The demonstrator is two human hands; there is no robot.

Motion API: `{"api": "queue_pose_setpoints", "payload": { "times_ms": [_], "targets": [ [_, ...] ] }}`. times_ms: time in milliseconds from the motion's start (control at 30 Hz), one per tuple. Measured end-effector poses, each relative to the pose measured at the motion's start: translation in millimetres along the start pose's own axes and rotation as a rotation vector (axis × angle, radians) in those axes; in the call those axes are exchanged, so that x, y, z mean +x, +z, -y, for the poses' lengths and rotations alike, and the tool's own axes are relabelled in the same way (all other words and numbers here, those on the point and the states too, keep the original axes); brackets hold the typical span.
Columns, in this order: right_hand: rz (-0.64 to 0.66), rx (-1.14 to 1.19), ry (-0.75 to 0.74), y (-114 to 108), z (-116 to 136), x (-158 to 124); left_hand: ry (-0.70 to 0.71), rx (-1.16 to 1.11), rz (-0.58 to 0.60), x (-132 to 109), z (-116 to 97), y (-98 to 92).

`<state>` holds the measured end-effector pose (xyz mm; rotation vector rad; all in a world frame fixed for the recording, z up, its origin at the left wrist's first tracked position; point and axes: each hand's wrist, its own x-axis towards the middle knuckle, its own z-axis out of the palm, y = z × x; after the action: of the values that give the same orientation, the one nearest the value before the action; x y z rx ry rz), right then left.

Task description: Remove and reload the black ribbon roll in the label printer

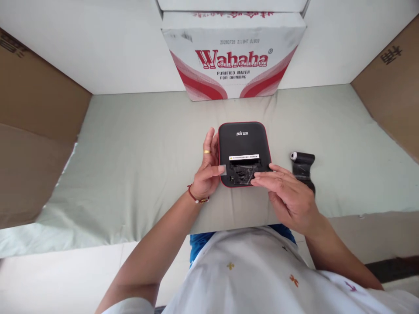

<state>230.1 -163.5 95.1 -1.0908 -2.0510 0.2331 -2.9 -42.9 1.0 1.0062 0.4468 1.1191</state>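
On the table [144, 144] before us, a device [244, 143] lies between our left hand [209, 176] and right hand [291, 200]; a roll [304, 158] lies to its right, a carton [234, 85] stands behind the device, cardboard [42, 100] at both sides.

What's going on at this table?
A person's left hand holds a black, red-edged device by its side, thumb on a grey patch. The right hand's fingertips are at crumpled black film by the slot. A roll of black film lies beyond that hand.
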Motion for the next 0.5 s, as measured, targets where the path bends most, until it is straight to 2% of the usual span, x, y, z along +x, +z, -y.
{"api": "queue_pose_setpoints", "payload": {
  "times_ms": [200,400,500],
  "targets": [
    [-0.012,0.055,0.018,1,-5,-1,-0.063,0.009,-0.021,-1,2,-6.3],
    [0.023,0.090,0.025,-4,-4,4,-0.110,0.086,0.030,-3,-3,-11.3],
    [0.057,0.118,0.064,-10,-5,16,-0.087,0.130,0.052,-3,-3,-14.3]
  ]
}}
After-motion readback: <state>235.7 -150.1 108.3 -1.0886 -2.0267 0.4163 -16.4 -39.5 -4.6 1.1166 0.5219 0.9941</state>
